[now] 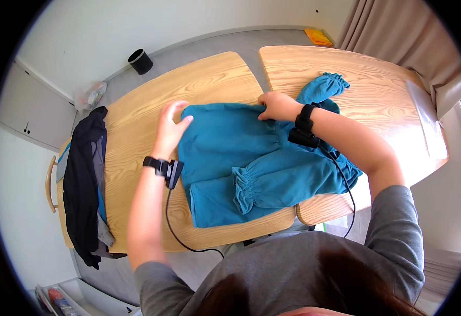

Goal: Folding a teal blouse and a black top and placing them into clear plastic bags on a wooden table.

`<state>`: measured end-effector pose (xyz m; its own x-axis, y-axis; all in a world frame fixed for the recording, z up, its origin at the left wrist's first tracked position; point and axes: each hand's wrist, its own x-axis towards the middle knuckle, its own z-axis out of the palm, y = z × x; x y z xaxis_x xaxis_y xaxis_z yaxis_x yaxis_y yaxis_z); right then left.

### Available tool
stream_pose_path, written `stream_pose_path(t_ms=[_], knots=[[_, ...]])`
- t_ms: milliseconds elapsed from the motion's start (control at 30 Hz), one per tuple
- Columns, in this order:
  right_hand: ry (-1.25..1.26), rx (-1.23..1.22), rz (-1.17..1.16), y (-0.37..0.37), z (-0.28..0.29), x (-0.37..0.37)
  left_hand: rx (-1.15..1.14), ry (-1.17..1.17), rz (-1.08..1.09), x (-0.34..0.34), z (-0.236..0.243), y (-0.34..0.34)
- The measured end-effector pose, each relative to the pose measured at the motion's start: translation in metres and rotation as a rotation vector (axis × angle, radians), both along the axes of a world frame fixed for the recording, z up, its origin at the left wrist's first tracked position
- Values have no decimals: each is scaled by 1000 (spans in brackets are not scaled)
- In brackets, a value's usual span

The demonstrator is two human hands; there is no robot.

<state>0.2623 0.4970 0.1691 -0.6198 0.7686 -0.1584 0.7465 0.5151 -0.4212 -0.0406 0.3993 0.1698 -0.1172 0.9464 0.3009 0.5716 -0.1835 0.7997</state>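
A teal long-sleeved top (228,131) with gathered, ruffled cuffs lies across the wooden table in front of me. One sleeve (286,179) is folded over the body toward the near side; the other sleeve (322,87) points away to the far right. My left hand (171,129) is beside the top's far-left corner, thumb and fingers spread, with no cloth visible between them. At the far edge, near the middle of the garment, my right hand (280,107) has its fingers pinched on the fabric. Each wrist wears a black strapped device with a cable.
Two wooden tabletops (357,71) stand side by side with a gap between them. Dark garments (83,184) hang over the left end, by a chair. A black bin (140,62) and a plastic bag (90,96) are on the floor beyond. A beige curtain (399,37) hangs at right.
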Motion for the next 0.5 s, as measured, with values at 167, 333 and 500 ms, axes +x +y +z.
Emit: stream_pose_path(t_ms=[167,333,500], knots=[[28,113,-36,2,-6,6,-284,390,-516,27,5,-44],[126,-31,-21,3,4,16,-246,152,-402,9,7,-12],[181,30,86,-3,7,19,197,553,-127,-4,-8,36]])
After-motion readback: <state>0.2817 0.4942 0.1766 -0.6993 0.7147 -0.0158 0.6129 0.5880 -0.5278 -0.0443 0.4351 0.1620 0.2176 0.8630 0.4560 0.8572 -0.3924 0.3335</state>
